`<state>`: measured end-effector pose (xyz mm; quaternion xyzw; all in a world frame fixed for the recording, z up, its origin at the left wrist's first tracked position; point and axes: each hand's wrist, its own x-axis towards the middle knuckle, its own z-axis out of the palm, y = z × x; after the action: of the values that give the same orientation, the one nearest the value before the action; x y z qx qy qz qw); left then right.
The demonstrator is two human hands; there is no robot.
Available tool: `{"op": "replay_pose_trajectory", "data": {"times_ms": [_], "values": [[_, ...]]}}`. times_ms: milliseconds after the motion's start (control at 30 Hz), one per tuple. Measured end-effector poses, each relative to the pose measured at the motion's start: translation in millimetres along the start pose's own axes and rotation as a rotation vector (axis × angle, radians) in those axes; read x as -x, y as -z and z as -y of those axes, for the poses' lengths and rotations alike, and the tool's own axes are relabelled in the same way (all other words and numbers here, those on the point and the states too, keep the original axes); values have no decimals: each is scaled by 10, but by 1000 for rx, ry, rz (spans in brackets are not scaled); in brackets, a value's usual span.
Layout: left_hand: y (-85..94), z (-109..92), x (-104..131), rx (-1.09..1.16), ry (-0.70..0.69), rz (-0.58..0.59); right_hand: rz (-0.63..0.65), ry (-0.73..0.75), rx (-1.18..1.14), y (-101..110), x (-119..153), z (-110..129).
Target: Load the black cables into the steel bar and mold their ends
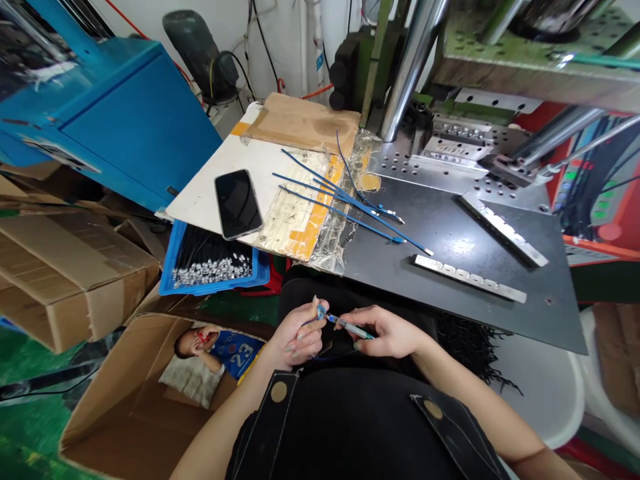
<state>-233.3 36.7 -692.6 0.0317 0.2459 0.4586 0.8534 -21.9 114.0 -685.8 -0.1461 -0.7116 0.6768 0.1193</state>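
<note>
Above my lap, my left hand is closed in a pinch on the end of a blue cable. My right hand grips a slim, pen-like grey tool, its exact kind unclear. The tool's tip points left and meets or nearly meets the cable end; contact is too small to tell. Several more blue cables with metal plugs lie across the board and the dark metal plate in front of me.
Two slotted metal bars rest on the plate before a press. A phone lies on the board. Left are a blue bin of black cables and a cardboard box with a person lying inside. A white tub stands right.
</note>
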Motion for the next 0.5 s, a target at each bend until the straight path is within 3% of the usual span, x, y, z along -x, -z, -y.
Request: {"op": "replay_pose_trajectory", "data": {"times_ms": [67,133,200,333,400,500], "values": [[10,4,18,-81,103,64,141,-65,-224,45,33,-70],[-5,5,14,-186,129,11,194,-141,-400,55,52,-118],[-39,-5,-11,-296,-2,-147,102,-164,-409,37,47,-103],[-126,-50,-51,-678,-394,-419,-170,-98,-83,-9,3,62],[-158,-68,-43,-864,-474,-458,-161,-77,-40,-19,-4,108],[-190,-81,2,-937,-448,-362,-73,-93,-194,-25,14,73]]}}
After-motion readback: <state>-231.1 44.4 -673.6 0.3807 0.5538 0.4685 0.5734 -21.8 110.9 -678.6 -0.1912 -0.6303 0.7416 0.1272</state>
